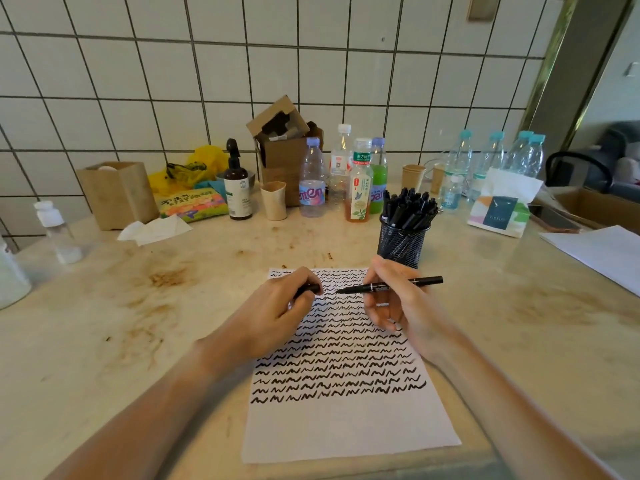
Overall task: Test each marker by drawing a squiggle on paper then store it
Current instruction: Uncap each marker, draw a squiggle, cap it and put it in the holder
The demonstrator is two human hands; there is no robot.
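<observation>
Two hands are hovering over the squiggle-filled paper (349, 427) on the worktop (104, 341): the left hand (277, 317) is curling round a black cap (310, 289), the right hand (398, 303) is pinching an uncapped black marker (388, 285), tip aimed at the cap. Judging by that, capping or uncapping is underway; next, either aligning tip with cap or drawing on the bare lower sheet. Beyond, the mesh pen holder (401, 244) is waiting, already full of markers

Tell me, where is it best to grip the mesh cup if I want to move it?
Grip the mesh cup low on its bare side wall, coming from the left or right. Markers fill its mouth and splay outward, so a grasp from above looks blocked.
</observation>
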